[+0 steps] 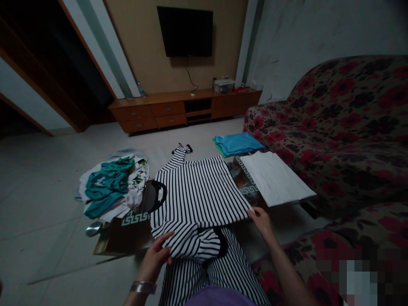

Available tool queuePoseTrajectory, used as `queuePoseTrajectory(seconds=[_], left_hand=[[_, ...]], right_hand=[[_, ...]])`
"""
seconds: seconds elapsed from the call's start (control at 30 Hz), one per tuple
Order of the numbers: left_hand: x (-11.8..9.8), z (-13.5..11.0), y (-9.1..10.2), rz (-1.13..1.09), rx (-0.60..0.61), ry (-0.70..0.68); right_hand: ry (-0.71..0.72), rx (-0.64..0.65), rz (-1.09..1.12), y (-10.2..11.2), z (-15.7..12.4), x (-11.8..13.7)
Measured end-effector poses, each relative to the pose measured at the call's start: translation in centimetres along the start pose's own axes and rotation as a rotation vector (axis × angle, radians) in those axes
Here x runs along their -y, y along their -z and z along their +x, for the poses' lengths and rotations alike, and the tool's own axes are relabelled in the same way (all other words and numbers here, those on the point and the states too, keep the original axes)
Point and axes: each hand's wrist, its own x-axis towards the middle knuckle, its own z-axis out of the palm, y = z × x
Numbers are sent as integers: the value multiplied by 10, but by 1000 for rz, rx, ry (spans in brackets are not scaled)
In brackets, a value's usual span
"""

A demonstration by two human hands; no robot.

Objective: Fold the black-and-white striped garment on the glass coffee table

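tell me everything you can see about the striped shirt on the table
The striped shirt is black and white with thin stripes and dark trim, and looks like soft knit fabric. It lies spread flat on the low table, one sleeve stretched toward the far edge, the near part folded over and bunched. The left hand presses the bunched sleeve; the right hand pinches its right corner.

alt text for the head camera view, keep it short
Two bare hands, left hand and right hand, hold a black-and-white striped shirt spread on a low table. A clothes pile lies at left, folded white cloth and blue cloth at right.
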Motion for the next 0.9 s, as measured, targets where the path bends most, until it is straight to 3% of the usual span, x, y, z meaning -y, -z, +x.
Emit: queuePoseTrajectory(seconds=[0.07, 0.13, 0.2, 0.27, 0.37, 0.43, 0.5, 0.6, 0.73, 0.9], left_hand=[[-9, -11, 18, 145, 192, 130], [-25, -12, 36, 345, 298, 193], [-49, 4, 49, 513, 276, 113], [-81, 42, 54, 630, 220, -63], [-136, 128, 40, 841, 66, -311], [-172, 190, 22, 1085, -91, -423], [-201, 245, 2, 1283, -194, -469], [-229, 309, -22, 1401, -225, -468], [-243, 358, -33, 1486, -188, -445], [-252, 380, -27, 1553, -174, -418]], right_hand=[[-28, 80, 3, 12, -5, -14], [-20, 120, -38, 23, -1, -23], [21, 66, -112, 30, 18, -21], [96, 16, -164, 26, 56, -3], [216, 112, -178, -5, 134, 45], [203, 208, -269, -37, 188, 80], [138, 242, -376, -73, 236, 107], [30, 206, -461, -119, 290, 124], [-90, 185, -523, -155, 329, 119], [-101, 194, -486, -165, 350, 106]])
